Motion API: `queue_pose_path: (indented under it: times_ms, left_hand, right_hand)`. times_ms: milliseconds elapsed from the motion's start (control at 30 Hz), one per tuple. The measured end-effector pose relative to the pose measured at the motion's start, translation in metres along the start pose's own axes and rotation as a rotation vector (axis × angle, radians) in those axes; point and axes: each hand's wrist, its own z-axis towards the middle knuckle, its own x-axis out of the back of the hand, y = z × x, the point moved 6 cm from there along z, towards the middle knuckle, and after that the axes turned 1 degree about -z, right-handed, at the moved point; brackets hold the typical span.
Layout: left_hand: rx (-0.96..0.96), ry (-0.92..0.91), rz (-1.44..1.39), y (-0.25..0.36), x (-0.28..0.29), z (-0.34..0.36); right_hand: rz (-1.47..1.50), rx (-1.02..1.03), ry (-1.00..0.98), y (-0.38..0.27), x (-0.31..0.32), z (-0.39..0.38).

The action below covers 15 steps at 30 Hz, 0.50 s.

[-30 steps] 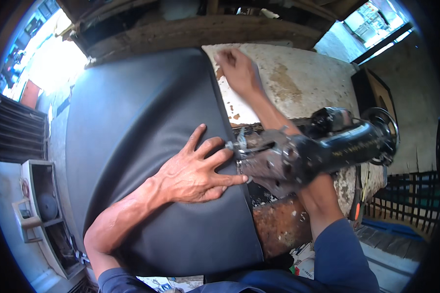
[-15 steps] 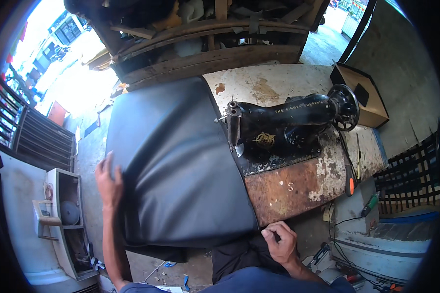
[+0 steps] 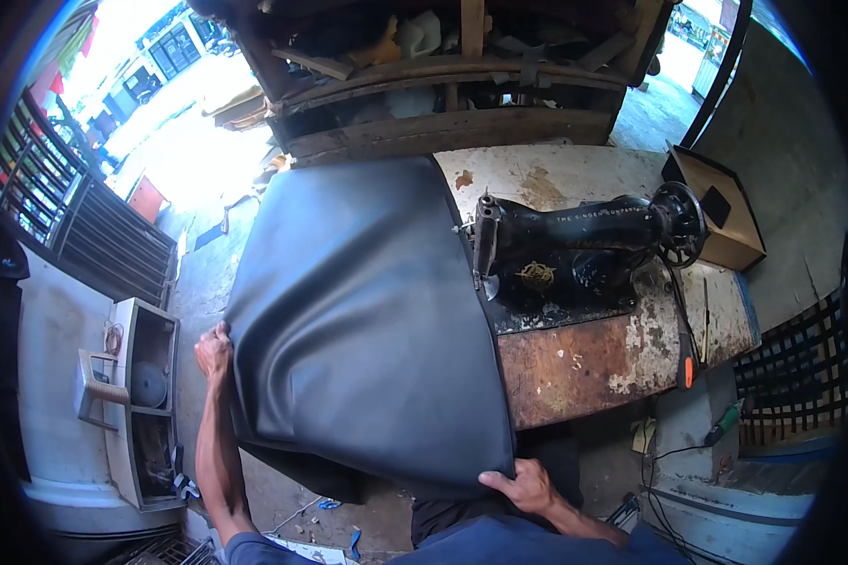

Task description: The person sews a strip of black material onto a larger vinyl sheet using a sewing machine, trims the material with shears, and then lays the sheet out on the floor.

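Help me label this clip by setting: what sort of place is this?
Probably a small sewing or upholstery workshop: a black sewing machine stands on a worn worktable, and a large sheet of dark leather-like material lies left of it.

A workshop, shown by the sewing machine (image 3: 575,235) and scuffed worktable (image 3: 565,372).

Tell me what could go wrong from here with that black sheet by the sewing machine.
Snagging: the black sheet's right edge runs close by the needle end of the sewing machine, so a pull might catch it there.
Creasing: folds slant across the sheet toward the left hand, which grips its left side; they could set if pressed.
Slipping: the sheet hangs past the table's near edge, so it might slide if the right hand released its corner.
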Motion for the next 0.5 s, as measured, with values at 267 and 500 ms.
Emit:
queue_pose_path:
  times_ms: [267, 500]
  left_hand:
    - [-0.039, 0.051, -0.002, 0.018, -0.023, 0.034]
    - [-0.079, 0.061, 0.003, 0.055, -0.033, 0.057]
  right_hand:
    - [-0.25, -0.184, 0.113, 0.005, 0.017, -0.022]
    - [-0.094, -0.13, 0.164, 0.001, 0.008, -0.025]
